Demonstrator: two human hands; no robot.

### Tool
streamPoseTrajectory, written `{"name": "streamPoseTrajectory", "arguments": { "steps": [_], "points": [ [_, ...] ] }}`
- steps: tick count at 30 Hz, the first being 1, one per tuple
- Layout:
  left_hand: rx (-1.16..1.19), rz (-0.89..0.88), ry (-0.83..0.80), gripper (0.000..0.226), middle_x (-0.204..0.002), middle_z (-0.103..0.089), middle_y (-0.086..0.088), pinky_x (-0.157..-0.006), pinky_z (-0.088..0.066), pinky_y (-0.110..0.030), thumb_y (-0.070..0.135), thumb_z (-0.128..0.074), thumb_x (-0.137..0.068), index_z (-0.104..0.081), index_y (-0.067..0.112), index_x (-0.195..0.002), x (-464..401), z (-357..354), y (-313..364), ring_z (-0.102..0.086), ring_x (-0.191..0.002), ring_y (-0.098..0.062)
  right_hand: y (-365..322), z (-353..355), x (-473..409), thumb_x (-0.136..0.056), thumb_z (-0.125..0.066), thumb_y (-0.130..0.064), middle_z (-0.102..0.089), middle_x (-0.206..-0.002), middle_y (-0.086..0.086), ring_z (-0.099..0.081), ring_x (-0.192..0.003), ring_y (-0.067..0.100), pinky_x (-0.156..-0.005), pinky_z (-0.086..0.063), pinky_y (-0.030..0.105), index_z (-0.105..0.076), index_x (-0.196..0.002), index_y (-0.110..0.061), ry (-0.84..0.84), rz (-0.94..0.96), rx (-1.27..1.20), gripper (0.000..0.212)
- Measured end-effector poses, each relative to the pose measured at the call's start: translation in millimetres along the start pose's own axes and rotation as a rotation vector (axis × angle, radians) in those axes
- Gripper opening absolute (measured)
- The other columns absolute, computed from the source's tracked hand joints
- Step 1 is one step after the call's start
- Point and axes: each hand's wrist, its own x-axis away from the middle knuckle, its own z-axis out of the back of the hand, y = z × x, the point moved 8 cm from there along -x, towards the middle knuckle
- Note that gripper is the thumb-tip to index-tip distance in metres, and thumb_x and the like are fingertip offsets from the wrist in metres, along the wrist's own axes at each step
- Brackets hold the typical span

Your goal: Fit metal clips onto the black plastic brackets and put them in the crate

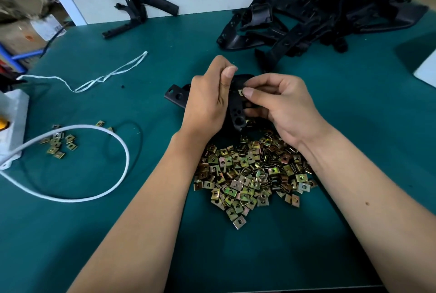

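My left hand point(207, 99) grips a black plastic bracket point(237, 113) held just above the green table, its flat end point(175, 95) sticking out to the left. My right hand point(280, 106) pinches a small metal clip point(240, 92) against the bracket's upper edge with thumb and fingers. A large heap of brass-coloured metal clips point(250, 174) lies on the table right below both wrists. No crate is in view.
A pile of black brackets point(318, 16) fills the back right; one single bracket point(139, 11) lies at the back left. A few loose clips point(59, 144), a white cable point(113, 141), white string point(106, 78) and a white power block point(11, 125) sit at the left.
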Motion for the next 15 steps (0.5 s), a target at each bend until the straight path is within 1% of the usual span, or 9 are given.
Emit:
{"name": "streamPoseTrajectory", "arguments": {
  "steps": [3, 5, 7, 10, 12, 15],
  "points": [
    [-0.006, 0.019, -0.016, 0.046, -0.066, -0.055, -0.006, -0.053, -0.031, -0.016, 0.038, -0.035, -0.110, -0.061, 0.000, -0.101, -0.2, -1.2, -2.4, -0.047, -0.059, -0.020, 0.1, 0.3, 0.3, -0.089, -0.072, 0.006, -0.072, -0.077, 0.009, -0.072, -0.072, 0.016, -0.061, -0.059, 0.025, -0.069, -0.094, 0.000, 0.019, -0.016, -0.040, 0.008],
    [-0.012, 0.022, -0.029, 0.040, -0.067, -0.054, -0.004, -0.054, -0.031, -0.017, 0.033, -0.038, -0.110, -0.060, 0.001, -0.102, -0.4, -2.5, -3.7, -0.048, -0.059, -0.019, -0.1, 0.0, 0.6, -0.089, -0.072, 0.006, -0.073, -0.077, 0.008, -0.072, -0.071, 0.016, -0.060, -0.059, 0.025, -0.068, -0.094, -0.001, 0.022, -0.028, -0.054, 0.009],
    [-0.014, 0.009, -0.040, 0.039, -0.068, -0.055, -0.002, -0.055, -0.033, -0.017, 0.032, -0.039, -0.110, -0.060, 0.001, -0.102, -0.6, -3.9, -2.7, -0.050, -0.061, -0.019, 0.0, -1.6, 1.4, -0.089, -0.072, 0.006, -0.073, -0.078, 0.008, -0.072, -0.071, 0.016, -0.060, -0.058, 0.024, -0.067, -0.095, -0.002, 0.011, -0.043, -0.053, 0.011],
    [0.001, 0.004, -0.031, 0.046, -0.066, -0.054, -0.001, -0.054, -0.033, -0.019, 0.039, -0.036, -0.110, -0.061, 0.002, -0.102, -0.5, -4.1, -1.1, -0.049, -0.059, -0.016, -0.4, -1.8, 1.8, -0.090, -0.070, 0.006, -0.071, -0.083, 0.011, -0.071, -0.073, 0.016, -0.060, -0.057, 0.024, -0.065, -0.099, -0.004, 0.009, -0.059, -0.083, 0.014],
    [0.015, 0.019, -0.016, 0.051, -0.064, -0.053, -0.003, -0.052, -0.032, -0.021, 0.044, -0.033, -0.108, -0.061, 0.002, -0.103, 0.1, -2.8, -2.4, -0.048, -0.057, -0.018, -1.0, -0.4, 1.5, -0.091, -0.069, 0.007, -0.069, -0.086, 0.013, -0.069, -0.072, 0.017, -0.060, -0.057, 0.024, -0.063, -0.100, -0.006, 0.021, -0.065, -0.123, 0.016],
    [0.021, 0.020, -0.007, 0.055, -0.064, -0.053, -0.006, -0.052, -0.032, -0.024, 0.047, -0.032, -0.106, -0.061, 0.001, -0.103, 1.0, -1.3, -3.6, -0.047, -0.057, -0.020, -1.5, -0.8, 2.0, -0.090, -0.069, 0.007, -0.067, -0.089, 0.018, -0.068, -0.071, 0.016, -0.060, -0.057, 0.024, -0.061, -0.100, -0.006, 0.021, -0.060, -0.109, 0.019]
  ]
}}
